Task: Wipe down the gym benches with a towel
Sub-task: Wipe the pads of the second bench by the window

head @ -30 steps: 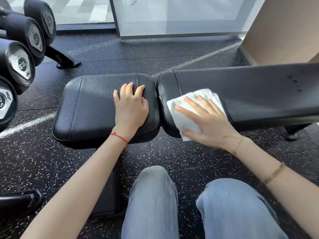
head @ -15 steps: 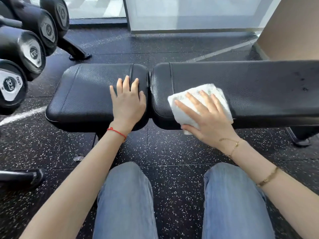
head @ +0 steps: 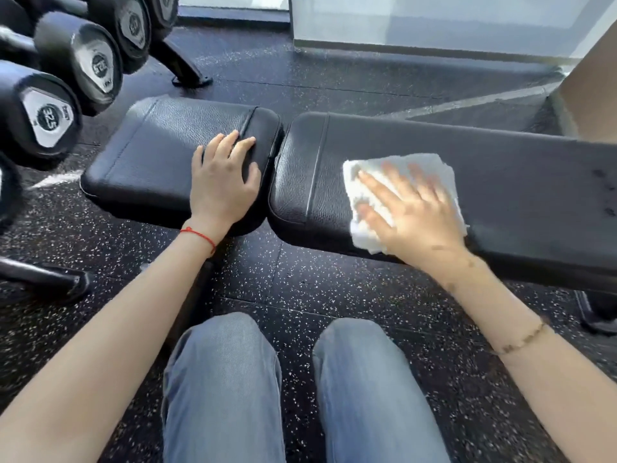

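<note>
Head view. The speckled black floor [head: 334,295] fills the frame beneath everything. Across it runs the bench: the long back pad [head: 517,195] on your right, the shorter seat pad [head: 160,162] on your left, a narrow gap between them. Your knees, in blue jeans [head: 227,389], sit just in front of the bench. A rack of dumbbells [head: 50,118] stands at far left; one end cap reads 32.5. The white towel [head: 400,165] lies flat on the back pad near its left end. Your right hand [head: 410,212] presses on the towel, fingers straight and spread, blurred. Your left hand [head: 223,182] rests flat on the seat pad, fingers loosely extended, holding nothing. A red string [head: 198,233] circles your left wrist.
</note>
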A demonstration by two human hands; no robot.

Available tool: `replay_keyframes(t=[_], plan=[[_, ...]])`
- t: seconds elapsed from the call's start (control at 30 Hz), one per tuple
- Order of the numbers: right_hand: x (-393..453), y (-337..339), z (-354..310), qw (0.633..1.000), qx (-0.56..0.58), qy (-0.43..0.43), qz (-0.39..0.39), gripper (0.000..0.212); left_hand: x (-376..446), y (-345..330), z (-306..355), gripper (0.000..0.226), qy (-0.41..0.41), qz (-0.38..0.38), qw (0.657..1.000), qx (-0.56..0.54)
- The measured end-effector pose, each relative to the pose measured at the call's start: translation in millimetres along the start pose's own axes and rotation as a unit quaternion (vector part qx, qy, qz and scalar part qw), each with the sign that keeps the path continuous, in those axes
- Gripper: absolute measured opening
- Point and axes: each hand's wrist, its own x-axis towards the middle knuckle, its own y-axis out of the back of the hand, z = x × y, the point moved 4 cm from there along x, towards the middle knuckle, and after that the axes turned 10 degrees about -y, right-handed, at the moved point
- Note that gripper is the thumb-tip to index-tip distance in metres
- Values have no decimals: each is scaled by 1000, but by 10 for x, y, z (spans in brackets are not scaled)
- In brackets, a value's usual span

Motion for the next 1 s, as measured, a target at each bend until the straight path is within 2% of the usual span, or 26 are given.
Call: replay_keyframes(t=[0.17, 0.33, 0.47, 0.57, 0.67, 0.73, 0.87, 1.0], plan=[[552, 11, -589, 994, 15, 72, -78, 56, 2, 35, 27, 46, 9, 9, 1000, 0], [248, -46, -381, 990, -12, 135, -39, 56, 8, 28, 10, 46, 8, 9, 1000, 4], [423, 37, 29, 996, -5, 72, -47, 58, 2, 6, 22, 47, -5, -2, 1000, 15], [878, 71, -152, 997, 10, 31, -72, 69, -1, 2, 13, 49, -8, -7, 1000, 18], [1135, 17, -671, 993, 14, 55, -102, 64, -1, 4, 5, 48, -4, -8, 1000, 11], [1048, -23, -879, 992, 4, 96, -83, 59, -2, 13, -2, 48, -5, -8, 1000, 7], [593, -94, -662, 986, 27, 157, -47, 57, -8, 13, -34, 51, -7, -16, 1000, 2], [956, -1, -392, 992, 9, 101, -70, 63, -10, 6, -23, 51, -4, -19, 1000, 5]])
